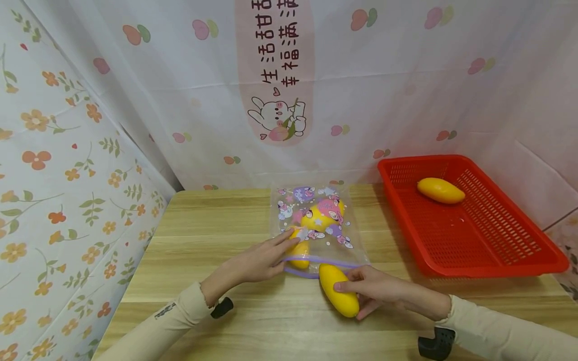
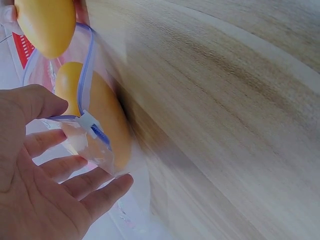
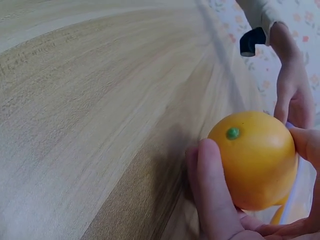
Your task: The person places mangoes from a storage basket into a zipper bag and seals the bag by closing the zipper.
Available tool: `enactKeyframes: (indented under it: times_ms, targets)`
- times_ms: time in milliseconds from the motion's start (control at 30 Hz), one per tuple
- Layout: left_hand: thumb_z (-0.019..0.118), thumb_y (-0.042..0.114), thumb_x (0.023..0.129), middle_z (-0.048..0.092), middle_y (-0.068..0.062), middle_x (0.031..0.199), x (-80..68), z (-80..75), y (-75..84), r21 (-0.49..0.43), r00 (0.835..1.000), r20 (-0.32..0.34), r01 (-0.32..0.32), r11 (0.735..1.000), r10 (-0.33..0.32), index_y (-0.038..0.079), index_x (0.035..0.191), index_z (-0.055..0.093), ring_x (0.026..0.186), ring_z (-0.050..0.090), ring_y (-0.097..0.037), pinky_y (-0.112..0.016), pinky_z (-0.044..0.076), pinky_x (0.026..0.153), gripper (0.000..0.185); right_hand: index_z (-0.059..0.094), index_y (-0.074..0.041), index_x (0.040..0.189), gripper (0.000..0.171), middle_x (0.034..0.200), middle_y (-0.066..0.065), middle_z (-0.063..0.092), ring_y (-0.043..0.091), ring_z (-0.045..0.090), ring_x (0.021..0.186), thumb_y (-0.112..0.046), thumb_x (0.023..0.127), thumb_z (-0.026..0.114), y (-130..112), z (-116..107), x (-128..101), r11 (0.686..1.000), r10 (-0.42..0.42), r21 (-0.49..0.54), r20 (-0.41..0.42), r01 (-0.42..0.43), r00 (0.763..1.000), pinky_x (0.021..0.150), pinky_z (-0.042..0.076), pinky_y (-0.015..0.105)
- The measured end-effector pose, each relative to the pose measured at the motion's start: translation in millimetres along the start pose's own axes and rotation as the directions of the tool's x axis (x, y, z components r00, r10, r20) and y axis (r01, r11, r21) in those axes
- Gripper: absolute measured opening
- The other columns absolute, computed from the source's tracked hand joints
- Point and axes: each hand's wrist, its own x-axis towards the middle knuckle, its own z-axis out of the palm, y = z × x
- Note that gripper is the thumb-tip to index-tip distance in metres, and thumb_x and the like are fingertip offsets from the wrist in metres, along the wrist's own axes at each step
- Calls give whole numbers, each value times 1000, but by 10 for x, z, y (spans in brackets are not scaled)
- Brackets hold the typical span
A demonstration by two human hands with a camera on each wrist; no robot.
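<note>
The step in hand looks like bagging: the right hand (image 1: 375,291) grips a mango (image 1: 337,295) at the mouth of a zip bag (image 1: 316,225), low in the centre of the head view, fingers curled round the fruit with the thumb on its near side. In the right wrist view the mango's end with its green stem dot sits between thumb and fingers. The left hand (image 1: 259,260) lies at the bag's left edge with fingers nearly straight; in the left wrist view it is spread apart, the thumb and fingertips touching the plastic by the white zip slider (image 2: 92,127), lifting the mouth rather than clamping it.

Two more mangoes (image 1: 316,220) show through the bag. A fourth mango (image 1: 440,190) lies in the red basket (image 1: 496,260) at the right of the frame, well apart from the hands.

By my judgement, the next move calls for the mouth to be held wide enough for the fruit to slide in lengthwise without catching the purple zip strip.

Writing: the cloth (image 1: 361,75) behind the table (image 1: 203,301) bears a pink panel with Chinese characters, partly cut off at the top edge, reading roughly 生活甜甜 and 幸福满满, above a cartoon rabbit. The bag carries cartoon prints; no words on it are legible.
</note>
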Motion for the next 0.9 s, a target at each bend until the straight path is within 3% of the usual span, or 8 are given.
enactKeyframes:
  times_ms: [300, 900]
  targets:
    - [61, 9, 100, 22, -24, 163, 14, 2, 4, 12, 1000, 2, -7, 1000, 7, 2, 156, 35, 137, 44, -39, -46, 48, 102, 63, 59, 8, 121, 53, 100, 18, 64, 27, 68, 80, -38, 98, 68, -10, 15, 6, 995, 34, 91, -26, -32, 999, 68, 62, 40]
    - [60, 11, 100, 21, -22, 164, 12, -11, 13, -3, 1000, 20, 17, 1000, -17, 4, 157, 34, 136, 46, -39, -46, 49, 101, 63, 63, 7, 120, 55, 98, 16, 63, 26, 69, 78, -44, 97, 68, -58, 26, 33, 998, 46, 49, -43, -44, 998, 63, 61, 33]
